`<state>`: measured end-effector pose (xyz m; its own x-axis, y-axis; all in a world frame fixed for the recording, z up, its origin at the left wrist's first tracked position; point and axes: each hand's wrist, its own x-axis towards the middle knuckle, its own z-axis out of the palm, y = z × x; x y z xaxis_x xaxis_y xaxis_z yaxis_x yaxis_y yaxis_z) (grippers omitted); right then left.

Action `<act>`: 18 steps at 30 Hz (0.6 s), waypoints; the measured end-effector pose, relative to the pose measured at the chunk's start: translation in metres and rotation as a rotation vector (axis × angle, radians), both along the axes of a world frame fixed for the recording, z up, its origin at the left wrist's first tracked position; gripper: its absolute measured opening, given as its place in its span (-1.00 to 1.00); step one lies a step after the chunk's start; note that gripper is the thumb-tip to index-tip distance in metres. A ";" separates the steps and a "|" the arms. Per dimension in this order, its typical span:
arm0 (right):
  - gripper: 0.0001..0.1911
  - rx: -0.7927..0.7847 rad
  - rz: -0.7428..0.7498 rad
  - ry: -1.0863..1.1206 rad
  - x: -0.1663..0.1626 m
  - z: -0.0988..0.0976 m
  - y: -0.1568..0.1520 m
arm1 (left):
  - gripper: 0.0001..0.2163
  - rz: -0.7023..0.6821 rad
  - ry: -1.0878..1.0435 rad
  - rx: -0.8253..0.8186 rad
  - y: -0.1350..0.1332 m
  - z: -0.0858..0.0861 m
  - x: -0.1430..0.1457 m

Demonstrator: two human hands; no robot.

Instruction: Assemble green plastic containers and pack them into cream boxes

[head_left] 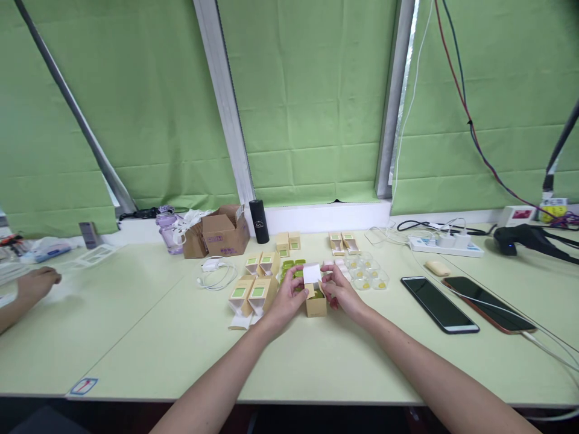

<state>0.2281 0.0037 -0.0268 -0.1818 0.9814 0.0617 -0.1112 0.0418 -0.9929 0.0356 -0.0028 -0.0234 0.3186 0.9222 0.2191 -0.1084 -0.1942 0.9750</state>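
A small tan carton [316,307] stands on the table with its white-lined lid flap raised and something green inside. My left hand [288,298] is closed on its left side, thumb at the top edge. My right hand [342,293] grips the right side, its fingertips at a side flap. Just left stand several open tan cartons [241,292] with green labels and white flaps. Partly hidden behind my left hand are green containers [286,265]. Beyond my right hand lie clear round plastic cups [362,283] with yellow bits in them, and pale pink pieces [340,264].
More tan cartons stand at the back [288,242]. Behind them are a black cylinder [259,221], a cardboard box [225,232] and a purple bottle [170,234]. Phones [438,304], a power strip [446,246] and cables lie right. Another person's hand [38,284] is at far left.
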 end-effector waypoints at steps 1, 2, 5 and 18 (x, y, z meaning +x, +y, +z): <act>-0.42 0.002 0.004 -0.006 0.000 0.000 0.000 | -0.35 -0.001 0.001 -0.002 0.000 0.001 0.000; -0.42 0.005 0.008 -0.011 0.000 0.000 0.000 | -0.35 -0.004 0.001 -0.003 -0.001 0.001 0.000; -0.44 0.014 0.019 -0.023 0.000 0.000 0.000 | -0.34 -0.006 0.003 -0.005 -0.001 0.002 0.000; -0.44 0.022 0.028 -0.056 -0.001 -0.007 0.004 | -0.36 0.010 0.007 0.007 0.001 -0.001 0.000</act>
